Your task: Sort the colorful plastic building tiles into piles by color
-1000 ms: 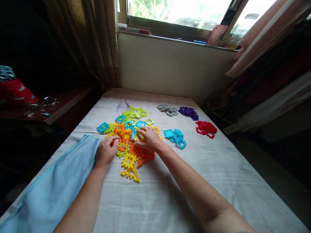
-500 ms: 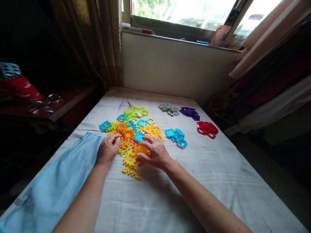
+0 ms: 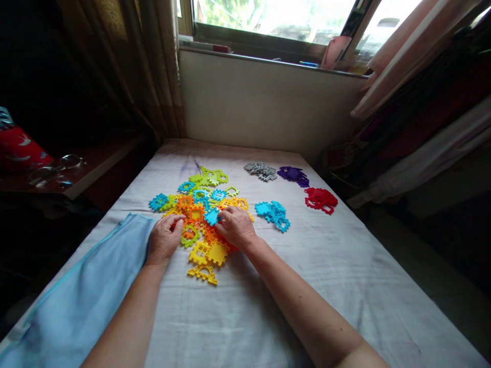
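On a dark table (image 3: 95, 163), a red pot (image 3: 23, 148) holds shiny stuff (image 3: 5, 117). Our right hand (image 3: 238, 227) has narrow fingers touching a blue piece (image 3: 210, 216) in the mixed pile (image 3: 197, 213) on white cloth (image 3: 215, 327). Our left hand (image 3: 164, 239) curls at the pile's edge. We cannot tell if either hand grips.

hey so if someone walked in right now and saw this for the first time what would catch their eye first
Probably the mixed heap of bright orange, yellow, green and blue pieces mid-table, with the left hand at its near left edge and the right hand at its right side. Next, perhaps, the single-colour piles to its right: blue, grey, purple and red.
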{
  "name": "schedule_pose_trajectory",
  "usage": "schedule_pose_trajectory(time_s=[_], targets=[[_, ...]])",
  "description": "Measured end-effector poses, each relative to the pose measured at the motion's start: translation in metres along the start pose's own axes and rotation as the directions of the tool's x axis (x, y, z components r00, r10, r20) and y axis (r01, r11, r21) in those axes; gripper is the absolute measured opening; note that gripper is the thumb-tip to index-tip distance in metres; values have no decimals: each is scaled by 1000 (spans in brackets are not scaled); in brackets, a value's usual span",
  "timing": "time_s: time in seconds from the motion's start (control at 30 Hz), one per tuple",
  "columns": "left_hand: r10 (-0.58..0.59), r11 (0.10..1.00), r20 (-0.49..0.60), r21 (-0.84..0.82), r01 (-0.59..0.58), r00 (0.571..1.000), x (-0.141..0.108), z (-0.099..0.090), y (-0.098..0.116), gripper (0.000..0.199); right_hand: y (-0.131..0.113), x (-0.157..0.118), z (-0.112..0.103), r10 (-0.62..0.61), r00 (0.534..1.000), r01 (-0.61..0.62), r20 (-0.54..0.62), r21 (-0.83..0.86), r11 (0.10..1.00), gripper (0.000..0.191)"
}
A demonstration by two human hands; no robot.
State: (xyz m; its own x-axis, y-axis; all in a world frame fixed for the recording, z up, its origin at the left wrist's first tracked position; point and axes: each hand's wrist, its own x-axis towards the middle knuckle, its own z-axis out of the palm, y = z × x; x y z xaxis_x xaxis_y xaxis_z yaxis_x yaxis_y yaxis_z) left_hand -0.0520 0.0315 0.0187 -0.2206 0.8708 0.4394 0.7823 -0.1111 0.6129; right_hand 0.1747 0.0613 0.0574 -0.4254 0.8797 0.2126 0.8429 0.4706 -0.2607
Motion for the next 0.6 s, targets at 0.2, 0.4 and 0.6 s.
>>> schedule_pose_trajectory(time_s=[0.2, 0.4, 0.6], targets=[[2, 1000, -8, 21, -2, 1000, 0, 0, 1, 33, 48, -5, -21, 155, 966, -147, -207, 57, 988, 21], [7, 1000, -6, 30, -6, 1000, 0, 0, 0, 32, 111, -21, -43, 419, 866, -455, -272, -84, 886, 28], [10, 999, -22, 35, -10, 1000, 0, 2, -3, 34, 126, -29, -44, 473, 841, -517, -263, -130, 846, 32]])
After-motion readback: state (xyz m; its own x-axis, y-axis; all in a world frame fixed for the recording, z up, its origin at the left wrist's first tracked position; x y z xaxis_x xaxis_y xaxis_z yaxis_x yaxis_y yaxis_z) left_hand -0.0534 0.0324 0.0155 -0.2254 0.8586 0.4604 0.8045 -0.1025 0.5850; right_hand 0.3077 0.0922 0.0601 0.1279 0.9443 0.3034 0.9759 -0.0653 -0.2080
